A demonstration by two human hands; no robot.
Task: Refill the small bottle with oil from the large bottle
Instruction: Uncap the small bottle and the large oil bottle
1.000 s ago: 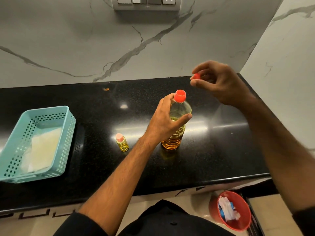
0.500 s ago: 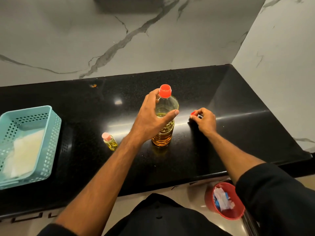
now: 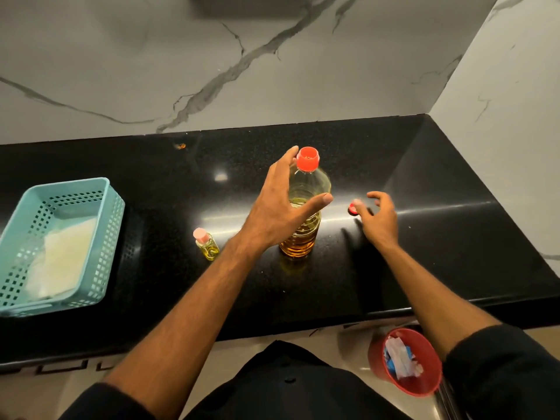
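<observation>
Head view:
Large bottle (image 3: 304, 216): upright mid-counter, amber oil inside, red top (image 3: 307, 159) w/ a small hole at its centre.
L hand (image 3: 280, 207): wrapped on the large bottle's upper body, thumb across the front, fingers behind the neck. Holding it.
Small bottle (image 3: 206, 244): upright just left of the L wrist, pink cap on, a bit of yellow oil at the bottom; nothing touching it.
Red cap (image 3: 352, 208): lying on the counter right of the large bottle.
R hand (image 3: 378, 218): fingers spread & relaxed, tips right at the red cap, blurred; can't tell if touching. Holds nothing.
Counter (image 3: 424, 244): black, glossy.
Teal basket (image 3: 100, 237): far left, pale cloth (image 3: 59, 262) inside.
Red bin (image 3: 403, 362): on floor below the counter edge, scraps in it.
</observation>
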